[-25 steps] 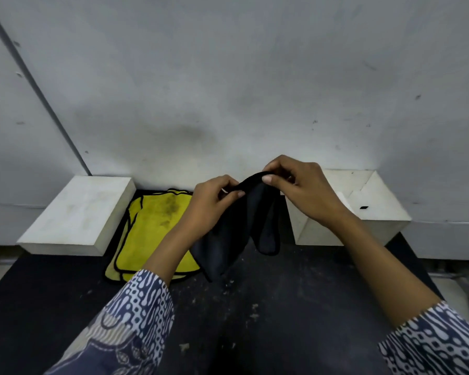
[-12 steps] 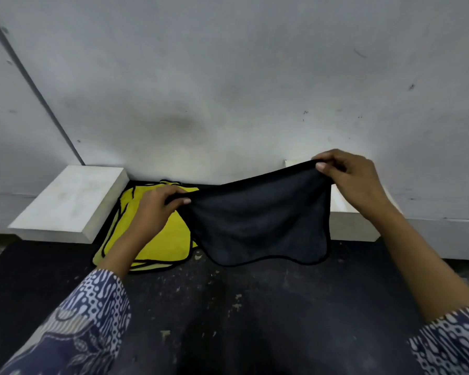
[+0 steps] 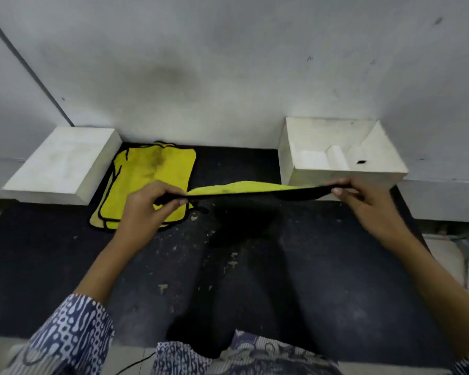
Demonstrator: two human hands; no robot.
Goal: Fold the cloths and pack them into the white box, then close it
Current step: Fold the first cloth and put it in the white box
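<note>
step: folding first cloth | left hand [image 3: 146, 209] and right hand [image 3: 368, 204] are pinching cloth [image 3: 244, 188] taut above counter [image 3: 282, 280] | grips closed on corners | box [image 3: 336, 152] sitting open | next: likely laying flat, folding

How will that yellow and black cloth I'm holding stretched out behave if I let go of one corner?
Probably floppy: the yellow and black cloth sags slightly between the left hand and right hand, even pulled taut. It looks thin and light, held by fingertip pinches alone. Released, it would likely drape down onto the black table rather than keep its shape.
</note>
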